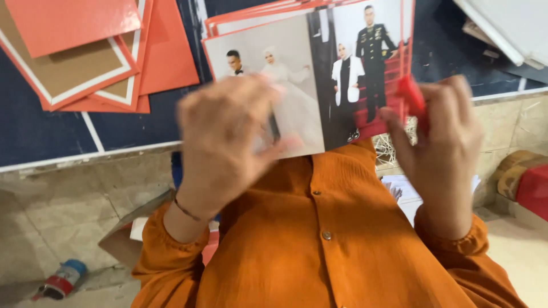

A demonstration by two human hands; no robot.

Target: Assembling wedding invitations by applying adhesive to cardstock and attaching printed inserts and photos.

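Note:
A stack of red-edged photo album pages (319, 74) lies in front of me, the top one showing wedding pictures of people in formal dress. My left hand (225, 142) rests on the left picture with fingers spread, an orange sleeve and a thin bracelet at its wrist. My right hand (442, 145) grips the right edge of the stack, thumb and fingers closed round a small red piece (412, 97) at the border. My orange buttoned shirt (325, 239) fills the lower middle.
Several orange and brown card sheets (85, 51) lie at the upper left on a dark blue surface (40, 131). A red-and-blue can (60, 279) lies on the tiled floor at lower left. White boards (508, 28) sit upper right, a red cushion (534, 188) at right.

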